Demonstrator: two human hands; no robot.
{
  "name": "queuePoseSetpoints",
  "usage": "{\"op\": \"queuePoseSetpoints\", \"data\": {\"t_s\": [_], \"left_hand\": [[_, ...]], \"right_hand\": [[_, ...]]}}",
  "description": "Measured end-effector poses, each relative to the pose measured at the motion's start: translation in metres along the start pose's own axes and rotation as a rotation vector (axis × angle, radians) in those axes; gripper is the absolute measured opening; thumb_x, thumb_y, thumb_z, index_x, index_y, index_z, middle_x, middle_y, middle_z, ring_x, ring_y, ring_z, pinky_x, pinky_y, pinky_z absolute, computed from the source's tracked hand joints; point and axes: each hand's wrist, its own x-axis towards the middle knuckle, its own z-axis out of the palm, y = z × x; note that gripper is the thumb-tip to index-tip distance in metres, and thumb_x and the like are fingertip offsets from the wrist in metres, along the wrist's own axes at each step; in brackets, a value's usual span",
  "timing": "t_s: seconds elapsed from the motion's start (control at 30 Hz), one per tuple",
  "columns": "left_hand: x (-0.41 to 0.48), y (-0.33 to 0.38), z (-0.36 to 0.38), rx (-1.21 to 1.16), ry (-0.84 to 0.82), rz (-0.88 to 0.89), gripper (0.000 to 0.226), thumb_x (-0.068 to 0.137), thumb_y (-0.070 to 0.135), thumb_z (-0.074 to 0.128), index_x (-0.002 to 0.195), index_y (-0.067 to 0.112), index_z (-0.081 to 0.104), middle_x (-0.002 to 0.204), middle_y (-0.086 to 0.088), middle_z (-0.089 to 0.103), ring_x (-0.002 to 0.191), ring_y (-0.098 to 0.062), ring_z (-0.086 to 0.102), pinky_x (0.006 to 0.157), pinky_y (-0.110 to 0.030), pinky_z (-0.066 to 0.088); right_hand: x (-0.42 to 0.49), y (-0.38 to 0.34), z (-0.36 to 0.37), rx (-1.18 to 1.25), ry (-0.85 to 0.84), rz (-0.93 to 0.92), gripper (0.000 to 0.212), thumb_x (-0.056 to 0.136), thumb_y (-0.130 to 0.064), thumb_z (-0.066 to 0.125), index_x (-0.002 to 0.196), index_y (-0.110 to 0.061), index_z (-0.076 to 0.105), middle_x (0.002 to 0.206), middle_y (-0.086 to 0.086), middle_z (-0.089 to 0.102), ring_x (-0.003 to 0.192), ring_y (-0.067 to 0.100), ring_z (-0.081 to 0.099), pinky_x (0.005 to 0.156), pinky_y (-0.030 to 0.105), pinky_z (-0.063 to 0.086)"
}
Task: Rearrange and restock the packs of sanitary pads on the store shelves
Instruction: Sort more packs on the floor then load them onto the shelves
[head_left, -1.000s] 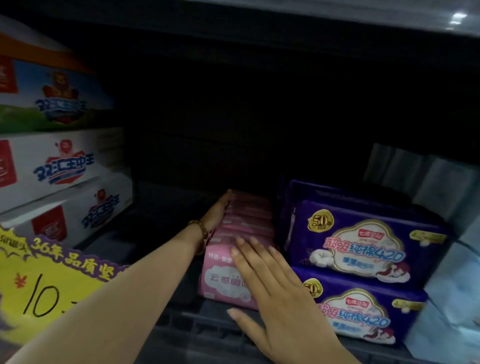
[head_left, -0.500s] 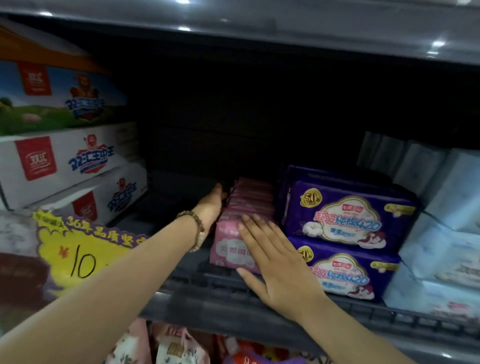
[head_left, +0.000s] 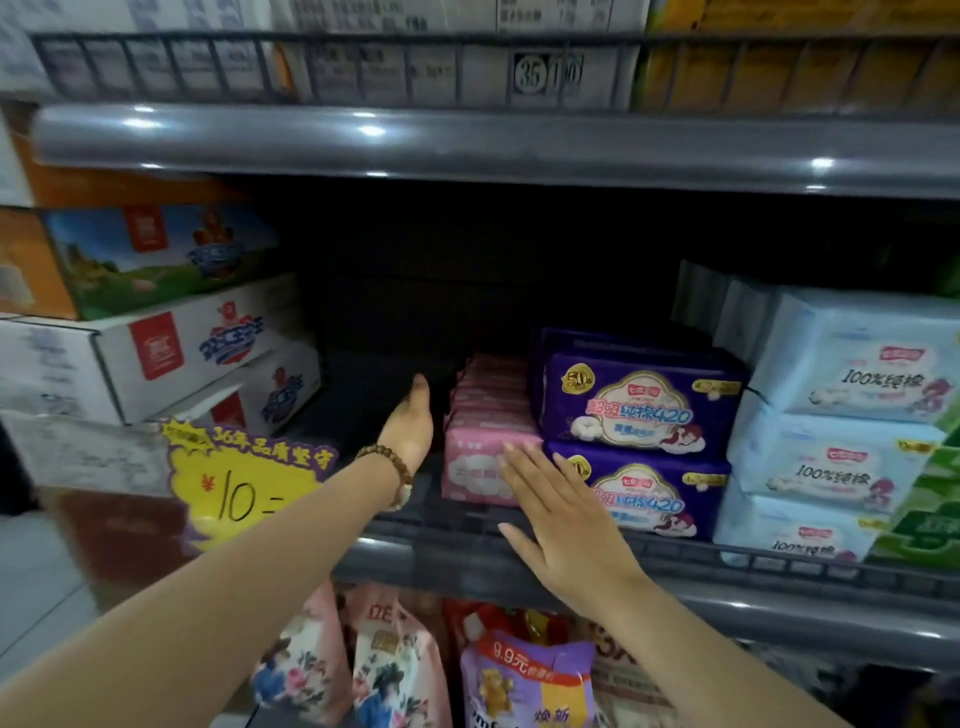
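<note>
Left hand (head_left: 410, 431), flat and holding nothing, stands just left of the row of pink plastic-wrapped pad packs (head_left: 480, 410), whose long axis runs back into the grey shelf (head_left: 810, 613). Right hand (head_left: 556, 514), fingers straight, rests against the row's front face and is the nearer one.

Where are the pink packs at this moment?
Head view: the pink packs stand in the middle of the shelf, directly left of the purple packs; the left hand is on their left, the right hand at their front.
</note>
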Motion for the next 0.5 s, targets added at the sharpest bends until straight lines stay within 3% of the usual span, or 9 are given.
{"op": "queuePoseSetpoints", "data": {"t_s": [0.1, 0.2, 0.27, 0.37, 0.43, 0.5], "left_hand": [[-0.057, -0.001, -0.022, 0.168, -0.032, 0.208, 0.052, 0.101, 0.045, 0.026, 0.141, 0.017, 0.044, 0.145, -0.002, 0.044, 0.134, -0.021, 0.040, 0.114, -0.034, 0.027], [-0.123, -0.016, -0.041, 0.418, -0.030, 0.300, 0.043, 0.101, 0.035, 0.037, 0.138, 0.016, 0.046, 0.130, -0.002, 0.055, 0.121, -0.020, 0.052, 0.097, -0.021, 0.036], [-0.158, -0.031, -0.056, 0.592, -0.051, 0.274, 0.047, 0.099, 0.036, 0.042, 0.142, 0.017, 0.041, 0.134, -0.003, 0.051, 0.121, -0.021, 0.051, 0.101, -0.024, 0.037], [-0.196, -0.053, -0.080, 0.701, -0.058, 0.148, 0.055, 0.094, 0.045, 0.046, 0.143, 0.020, 0.038, 0.136, -0.009, 0.051, 0.115, -0.032, 0.055, 0.100, -0.043, 0.045], [-0.215, -0.064, -0.094, 0.757, -0.054, 0.124, 0.065, 0.091, 0.055, 0.043, 0.145, 0.021, 0.035, 0.140, -0.008, 0.048, 0.117, -0.028, 0.054, 0.100, -0.044, 0.045], [-0.230, -0.072, -0.107, 0.807, -0.026, 0.100, 0.061, 0.095, 0.048, 0.043, 0.148, 0.020, 0.031, 0.147, -0.005, 0.039, 0.128, -0.025, 0.045, 0.106, -0.042, 0.038]], "right_hand": [[-0.012, -0.013, -0.010, 0.051, -0.004, 0.008, 0.065, 0.101, -0.050, 0.010, 0.143, -0.013, 0.044, 0.152, 0.002, 0.038, 0.144, 0.014, 0.019, 0.117, 0.030, 0.004], [-0.029, -0.026, -0.021, 0.153, -0.049, -0.012, 0.082, 0.085, -0.059, -0.005, 0.154, -0.019, 0.014, 0.162, -0.002, 0.004, 0.148, 0.013, -0.006, 0.116, 0.025, -0.017], [-0.039, -0.034, -0.028, 0.200, -0.118, -0.002, 0.081, 0.083, -0.059, -0.006, 0.155, -0.022, 0.007, 0.162, -0.002, -0.001, 0.149, 0.015, -0.006, 0.115, 0.027, -0.014], [-0.048, -0.047, -0.045, 0.277, -0.182, 0.039, 0.062, 0.101, -0.049, 0.026, 0.155, -0.021, 0.011, 0.162, -0.001, 0.003, 0.149, 0.016, -0.001, 0.119, 0.034, -0.001], [-0.055, -0.062, -0.055, 0.326, -0.206, 0.061, 0.062, 0.101, -0.045, 0.035, 0.154, -0.021, 0.013, 0.162, 0.000, 0.001, 0.149, 0.017, -0.001, 0.120, 0.035, 0.001], [-0.063, -0.079, -0.065, 0.391, -0.230, 0.072, 0.062, 0.101, -0.045, 0.036, 0.154, -0.022, 0.014, 0.163, 0.000, 0.000, 0.149, 0.018, -0.001, 0.121, 0.036, 0.001]]}}
